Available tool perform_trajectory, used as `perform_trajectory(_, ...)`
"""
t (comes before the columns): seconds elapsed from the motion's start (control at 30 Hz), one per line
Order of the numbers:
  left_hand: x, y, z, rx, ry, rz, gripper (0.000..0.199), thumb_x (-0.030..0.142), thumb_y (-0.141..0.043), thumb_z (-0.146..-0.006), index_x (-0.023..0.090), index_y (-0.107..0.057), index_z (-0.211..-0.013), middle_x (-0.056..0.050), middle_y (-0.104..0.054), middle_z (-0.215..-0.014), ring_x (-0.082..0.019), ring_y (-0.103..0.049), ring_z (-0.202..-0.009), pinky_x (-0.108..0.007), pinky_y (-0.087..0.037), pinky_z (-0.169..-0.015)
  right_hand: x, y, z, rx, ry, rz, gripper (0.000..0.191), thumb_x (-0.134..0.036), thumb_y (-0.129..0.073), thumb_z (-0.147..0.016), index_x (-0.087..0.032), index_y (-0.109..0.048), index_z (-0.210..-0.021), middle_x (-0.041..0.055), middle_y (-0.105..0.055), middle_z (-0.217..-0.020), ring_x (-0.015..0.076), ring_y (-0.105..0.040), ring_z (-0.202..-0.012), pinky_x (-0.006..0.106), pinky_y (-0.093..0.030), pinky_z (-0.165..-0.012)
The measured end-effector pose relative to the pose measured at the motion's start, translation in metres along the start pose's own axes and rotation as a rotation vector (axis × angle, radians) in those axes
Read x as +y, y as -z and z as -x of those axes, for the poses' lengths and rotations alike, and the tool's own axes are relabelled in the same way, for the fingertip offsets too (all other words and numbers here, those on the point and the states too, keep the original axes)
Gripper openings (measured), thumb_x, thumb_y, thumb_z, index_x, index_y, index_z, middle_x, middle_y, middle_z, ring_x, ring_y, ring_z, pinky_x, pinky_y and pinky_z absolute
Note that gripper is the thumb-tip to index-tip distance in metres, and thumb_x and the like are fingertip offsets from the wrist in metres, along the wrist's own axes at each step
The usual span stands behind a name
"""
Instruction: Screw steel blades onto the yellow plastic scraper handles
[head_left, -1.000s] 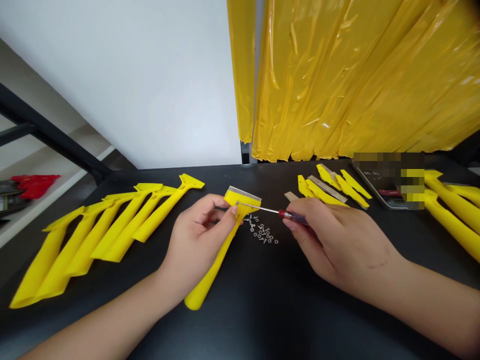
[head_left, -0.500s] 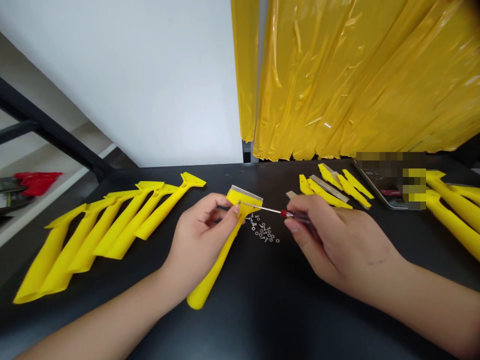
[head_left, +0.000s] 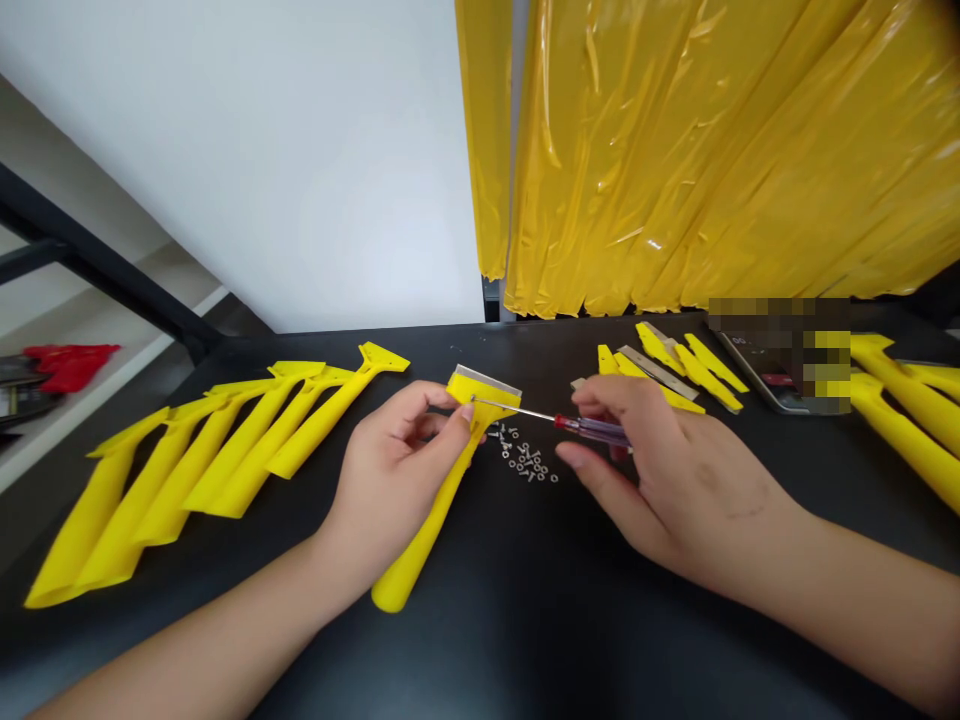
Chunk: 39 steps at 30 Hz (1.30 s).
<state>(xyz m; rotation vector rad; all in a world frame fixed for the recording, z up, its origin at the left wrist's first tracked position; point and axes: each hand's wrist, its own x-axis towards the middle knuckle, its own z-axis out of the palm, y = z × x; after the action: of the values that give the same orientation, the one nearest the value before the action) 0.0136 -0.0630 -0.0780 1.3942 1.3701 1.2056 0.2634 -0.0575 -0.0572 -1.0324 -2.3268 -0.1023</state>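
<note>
Black tabletop point(head_left: 480, 650), yellow scraper point(head_left: 431, 530), screwdriver point(head_left: 592, 430)

Behind the table, a white panel point(head_left: 300, 150) stands beside yellow plastic sheeting point(head_left: 675, 150). Yellow scraper handles point(head_left: 247, 440) lie in a slanting row at left, with more at far right. The left hand point(head_left: 401, 470) is closed, pinching the scraper by its head near the table's middle, its handle slanting toward the wearer. The right hand point(head_left: 675, 480), partly open, has a loose hold of the screwdriver, thumb parted from its grip; the tip is at the scraper's head. Beyond the right hand lie yellow plates point(head_left: 709, 378) and grey metal blades point(head_left: 652, 370). Small screws and nuts point(head_left: 537, 467) are scattered between the hands.
</note>
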Motion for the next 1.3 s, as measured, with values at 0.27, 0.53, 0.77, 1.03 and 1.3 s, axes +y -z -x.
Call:
perform_trajectory(0.27,0.000,-0.001,0.001,0.006,-0.043,-0.033,0.015,0.041,-0.075,-0.097,0.027,-0.069,-0.096,0.002,-0.072,-0.088,-0.017,-0.069,-0.076,-0.027,-0.055,-0.066,0.003,-0.001,0.002,-0.064,-0.074,-0.066,0.010,-0.033,-0.048,-0.109,-0.023,-0.051,-0.108,-0.0014,-0.064,-0.076,0.0161,-0.060,-0.053,0.030,-0.039,-0.050)
perform_trajectory(0.53,-0.001,-0.001,0.000,0.007,-0.057,-0.028,0.014,0.039,-0.075,-0.097,0.027,-0.070,-0.098,0.002,-0.072,-0.087,-0.015,-0.067,-0.074,-0.026,-0.057,-0.064,0.006,-0.005,0.002,-0.112,-0.079,-0.102,0.013,-0.034,-0.046,-0.111,-0.023,-0.054,-0.108,0.0011,-0.068,-0.084,0.0185,-0.066,-0.064,0.031,-0.044,-0.055)
perform_trajectory(0.77,0.004,-0.003,0.001,0.012,-0.044,0.002,0.020,0.042,-0.074,-0.097,0.027,-0.068,-0.110,-0.001,-0.072,-0.097,-0.019,-0.068,-0.080,-0.028,-0.064,-0.060,0.010,-0.005,-0.002,-0.038,0.095,0.064,0.009,-0.022,-0.054,-0.108,-0.019,-0.061,-0.112,0.0070,-0.076,-0.099,0.0223,-0.074,-0.079,0.034,-0.049,-0.063)
perform_trajectory(1.03,0.005,-0.009,0.012,0.072,-0.108,-0.072,0.025,0.033,-0.075,-0.097,0.030,-0.067,-0.120,-0.005,-0.074,-0.115,-0.023,-0.072,-0.096,-0.026,-0.060,-0.064,0.001,0.001,0.001,-0.056,-0.014,-0.104,0.012,-0.024,-0.055,-0.107,-0.021,-0.064,-0.100,0.0034,-0.075,-0.085,0.0185,-0.069,-0.067,0.032,-0.048,-0.060)
perform_trajectory(1.3,0.001,-0.005,0.012,0.092,-0.184,-0.223,0.027,0.032,-0.071,-0.100,0.034,-0.063,-0.126,-0.002,-0.074,-0.113,-0.021,-0.072,-0.092,-0.030,-0.060,-0.075,-0.006,-0.003,-0.007,-0.343,-0.732,-1.207,0.033,-0.049,-0.054,-0.105,-0.023,-0.055,-0.084,-0.0099,-0.043,-0.056,0.0093,-0.039,-0.041,0.027,-0.048,-0.047)
